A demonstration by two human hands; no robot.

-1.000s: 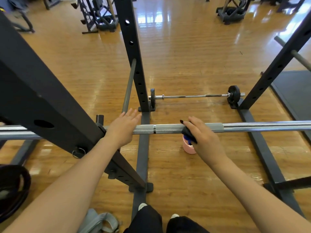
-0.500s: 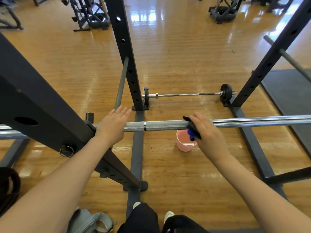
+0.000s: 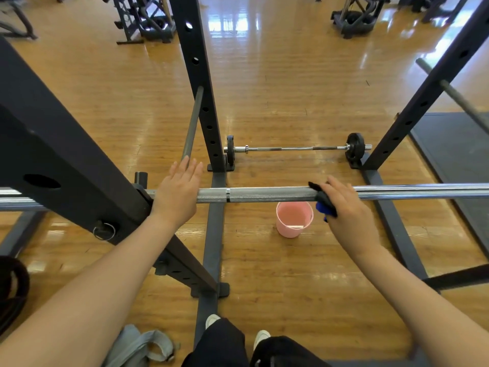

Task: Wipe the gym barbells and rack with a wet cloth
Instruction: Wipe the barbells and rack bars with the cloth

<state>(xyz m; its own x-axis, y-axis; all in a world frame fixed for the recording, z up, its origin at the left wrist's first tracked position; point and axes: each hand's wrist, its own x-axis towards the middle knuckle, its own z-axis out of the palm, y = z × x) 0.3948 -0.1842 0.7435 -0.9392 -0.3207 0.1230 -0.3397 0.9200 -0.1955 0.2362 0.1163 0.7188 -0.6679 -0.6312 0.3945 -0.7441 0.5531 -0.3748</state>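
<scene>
A silver barbell (image 3: 267, 194) lies across the black rack (image 3: 66, 165) at waist height, spanning the view. My left hand (image 3: 177, 192) rests flat on the bar beside the left upright, fingers apart. My right hand (image 3: 346, 207) presses a dark cloth (image 3: 324, 201) with a blue edge around the bar, right of its knurled middle. A second, smaller barbell (image 3: 293, 148) with black plates lies on the floor between the far uprights.
A pink bucket (image 3: 294, 219) stands on the wooden floor under the bar. A grey bag (image 3: 140, 345) lies by my feet. A dark mat (image 3: 460, 144) is at right. Other gym machines (image 3: 148, 19) stand at the back.
My right hand has slid the cloth to the right along the bar, uncovering the pink bucket below. My left hand stays on the bar.
</scene>
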